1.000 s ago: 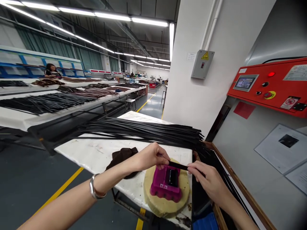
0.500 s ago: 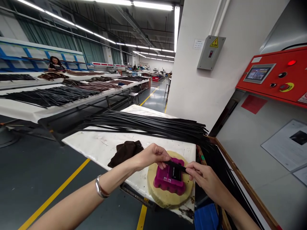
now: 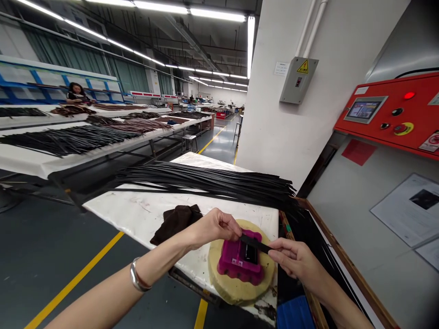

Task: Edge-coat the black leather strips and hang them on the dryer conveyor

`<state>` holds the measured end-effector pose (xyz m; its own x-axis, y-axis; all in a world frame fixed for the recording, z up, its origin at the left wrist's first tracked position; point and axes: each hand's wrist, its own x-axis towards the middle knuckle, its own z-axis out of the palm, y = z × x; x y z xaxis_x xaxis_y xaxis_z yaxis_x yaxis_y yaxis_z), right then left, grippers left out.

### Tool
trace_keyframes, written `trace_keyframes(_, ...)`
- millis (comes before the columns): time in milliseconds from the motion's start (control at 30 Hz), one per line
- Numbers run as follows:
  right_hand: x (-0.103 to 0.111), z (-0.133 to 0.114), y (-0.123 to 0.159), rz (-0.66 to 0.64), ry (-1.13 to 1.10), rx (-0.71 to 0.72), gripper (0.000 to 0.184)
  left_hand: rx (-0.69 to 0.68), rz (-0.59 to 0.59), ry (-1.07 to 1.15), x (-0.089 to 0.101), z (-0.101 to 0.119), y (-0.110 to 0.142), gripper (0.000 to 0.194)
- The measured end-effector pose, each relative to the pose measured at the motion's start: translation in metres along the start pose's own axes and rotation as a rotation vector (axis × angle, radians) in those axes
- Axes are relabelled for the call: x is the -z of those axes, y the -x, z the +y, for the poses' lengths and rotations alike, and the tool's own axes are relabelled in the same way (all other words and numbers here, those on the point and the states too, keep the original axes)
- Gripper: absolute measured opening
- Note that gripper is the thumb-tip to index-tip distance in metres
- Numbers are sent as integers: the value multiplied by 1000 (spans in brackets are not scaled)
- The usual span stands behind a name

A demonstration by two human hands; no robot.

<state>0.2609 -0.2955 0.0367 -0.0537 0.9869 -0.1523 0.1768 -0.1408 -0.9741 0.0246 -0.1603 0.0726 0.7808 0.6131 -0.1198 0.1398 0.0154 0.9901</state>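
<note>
Between my two hands a short length of black strap (image 3: 254,243) is held by its ends, slanting down to the right. My left hand (image 3: 223,227) pinches its upper left end; a silver bangle sits on that wrist. Fingers and thumb of my right hand (image 3: 291,258) are closed on the other end. Just beneath the strap is a magenta tray (image 3: 228,269) with a scalloped edge and a glossy black insert (image 3: 250,254) in it. The tray rests on a round yellowish pad (image 3: 219,285). I cannot tell whether the strap touches the insert.
A long bundle of black strips (image 3: 206,180) lies across the white table (image 3: 137,205). A dark brown cloth (image 3: 176,221) is left of the pad. More black strips fill a wood-edged trough at right, below a red control panel (image 3: 391,112). A person (image 3: 77,93) sits at far tables.
The strap has tilted, so more of its flat face shows. Both hands keep their hold on it, and the whole view has shifted slightly.
</note>
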Motion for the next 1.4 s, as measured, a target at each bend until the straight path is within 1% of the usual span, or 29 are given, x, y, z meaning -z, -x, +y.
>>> trace_keyframes(67,-1,3,-1,18,51,52,37,9,6,-70,-1,-2,-1,28)
trace_keyframes(133,-3,5,-1,59,149,140,31,12,30,-179,-2,-4,-2,31)
trace_keyframes(267,-9,6,-1,175,377,281,25,-22,63,-399,-7,-11,0,23)
trace_keyframes(367,-13,10,-1,230,487,378,23,-154,98,-563,-11,-16,6,21)
trace_keyframes(467,-16,16,-2,262,539,438,24,-289,145,-714,-14,-19,12,22)
trace_keyframes(567,-18,20,-3,265,565,451,23,-323,145,-781,-17,-19,16,18)
trace_keyframes(767,-21,24,-4,271,605,473,24,-303,129,-873,-19,-17,21,15)
trace_keyframes(933,-16,30,-4,261,626,486,22,-320,128,-908,-22,-20,19,17)
trace_keyframes(1100,-13,27,0,278,607,453,20,-359,125,-909,-24,-19,17,16)
trace_keyframes(1233,-17,25,0,293,594,461,20,-336,122,-900,-22,-16,19,14)
trace_keyframes(1400,-21,31,-5,270,603,468,18,-305,121,-916,-18,-17,22,14)
